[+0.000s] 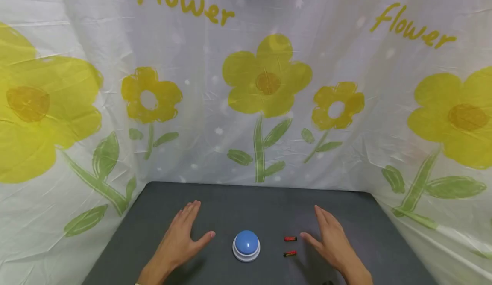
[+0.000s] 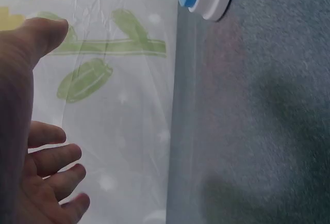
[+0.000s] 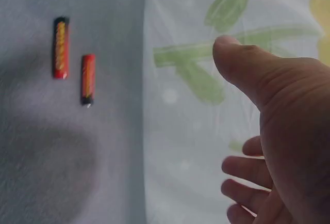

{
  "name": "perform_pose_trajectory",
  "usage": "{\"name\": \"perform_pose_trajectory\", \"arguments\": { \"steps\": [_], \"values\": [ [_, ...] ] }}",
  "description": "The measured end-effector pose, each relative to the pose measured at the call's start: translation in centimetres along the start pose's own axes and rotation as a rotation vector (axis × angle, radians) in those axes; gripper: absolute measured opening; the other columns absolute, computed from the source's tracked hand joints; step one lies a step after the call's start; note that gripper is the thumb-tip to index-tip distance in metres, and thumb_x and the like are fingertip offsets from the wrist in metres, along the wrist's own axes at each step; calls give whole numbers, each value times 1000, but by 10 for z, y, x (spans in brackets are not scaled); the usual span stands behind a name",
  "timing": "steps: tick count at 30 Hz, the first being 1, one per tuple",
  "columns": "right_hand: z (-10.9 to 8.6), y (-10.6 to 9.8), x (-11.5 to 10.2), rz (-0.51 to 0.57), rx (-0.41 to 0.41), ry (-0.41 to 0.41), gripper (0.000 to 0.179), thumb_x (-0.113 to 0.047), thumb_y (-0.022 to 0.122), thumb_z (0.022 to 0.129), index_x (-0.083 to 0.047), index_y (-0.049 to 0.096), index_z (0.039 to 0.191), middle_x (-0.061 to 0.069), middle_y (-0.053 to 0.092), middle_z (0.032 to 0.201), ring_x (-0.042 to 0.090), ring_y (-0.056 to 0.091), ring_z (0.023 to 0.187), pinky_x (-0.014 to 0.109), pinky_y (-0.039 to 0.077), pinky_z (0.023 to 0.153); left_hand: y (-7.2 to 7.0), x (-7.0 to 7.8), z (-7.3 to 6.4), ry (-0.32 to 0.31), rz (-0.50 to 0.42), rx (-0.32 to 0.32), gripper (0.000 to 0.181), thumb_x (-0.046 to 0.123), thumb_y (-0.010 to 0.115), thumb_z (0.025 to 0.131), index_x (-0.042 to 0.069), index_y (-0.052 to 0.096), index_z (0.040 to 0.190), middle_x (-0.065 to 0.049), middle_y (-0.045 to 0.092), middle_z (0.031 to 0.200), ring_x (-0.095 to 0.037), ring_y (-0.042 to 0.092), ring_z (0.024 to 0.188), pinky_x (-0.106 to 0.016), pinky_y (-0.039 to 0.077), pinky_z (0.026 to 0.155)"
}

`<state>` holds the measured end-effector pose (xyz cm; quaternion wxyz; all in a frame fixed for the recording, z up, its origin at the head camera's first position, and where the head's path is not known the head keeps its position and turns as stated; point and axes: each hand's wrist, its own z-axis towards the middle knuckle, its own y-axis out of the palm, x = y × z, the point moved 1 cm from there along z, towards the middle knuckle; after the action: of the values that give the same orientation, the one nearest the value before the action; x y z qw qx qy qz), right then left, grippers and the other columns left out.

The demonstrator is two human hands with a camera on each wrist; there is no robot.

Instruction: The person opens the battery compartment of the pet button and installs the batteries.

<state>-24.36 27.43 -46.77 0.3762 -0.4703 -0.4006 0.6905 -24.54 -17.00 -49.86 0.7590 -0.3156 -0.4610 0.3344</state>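
Observation:
A round blue dome button on a white base sits on the dark table between the two hands. To its right lie two small red-and-black batteries, one farther back and one nearer. My left hand hovers left of the button, fingers extended and thumb spread toward it, holding nothing. On the other side my right hand hovers just right of the batteries, its thumb pointing at them and its palm bare. In the right wrist view the batteries lie apart, with their ends facing opposite ways.
The dark grey table ends at a white curtain printed with yellow flowers, which surrounds it at the back and both sides. A small dark object shows at the bottom edge near the right wrist.

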Motion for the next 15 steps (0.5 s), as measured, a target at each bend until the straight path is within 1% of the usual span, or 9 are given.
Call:
{"name": "perform_pose_trajectory", "arguments": {
  "steps": [2, 4, 8, 11, 15],
  "values": [
    [2, -2, -7, 39, -36, 9, 95, -51, 79, 99, 8, 41, 163, 32, 49, 162, 54, 48, 149, 75, 44, 118, 1, 2, 2, 2, -20, -3, 97, 59, 78, 96, -1, 45, 164, -25, 50, 166, -49, 46, 155, -72, 39, 125],
    [5, -2, -13, 76, -63, 16, 94, -51, 81, 97, 5, 44, 162, 30, 51, 162, 53, 48, 150, 74, 45, 118, 4, 3, 4, -2, -39, -24, 95, 59, 79, 96, -1, 47, 163, -23, 51, 166, -48, 47, 155, -71, 41, 126],
    [11, 5, -24, 116, -76, -7, 89, -49, 86, 93, 3, 53, 157, 27, 57, 158, 51, 53, 147, 72, 48, 117, 10, 7, 5, -7, -63, -56, 90, 58, 79, 95, 2, 52, 160, -20, 54, 164, -45, 49, 154, -74, 43, 122],
    [14, 14, -31, 129, -79, -28, 85, -44, 89, 90, 3, 57, 154, 26, 60, 155, 49, 56, 144, 69, 51, 115, 16, 10, 4, 11, -68, -53, 86, 56, 81, 94, 3, 56, 158, -19, 57, 162, -44, 52, 152, -74, 47, 118],
    [18, 26, -39, 166, -106, -43, 83, -39, 92, 89, 3, 59, 152, 25, 61, 154, 48, 57, 144, 68, 52, 115, 24, 15, 4, 48, -85, -58, 84, 51, 84, 93, 0, 58, 155, -19, 60, 159, -42, 55, 149, -67, 50, 119]
  ]
}}
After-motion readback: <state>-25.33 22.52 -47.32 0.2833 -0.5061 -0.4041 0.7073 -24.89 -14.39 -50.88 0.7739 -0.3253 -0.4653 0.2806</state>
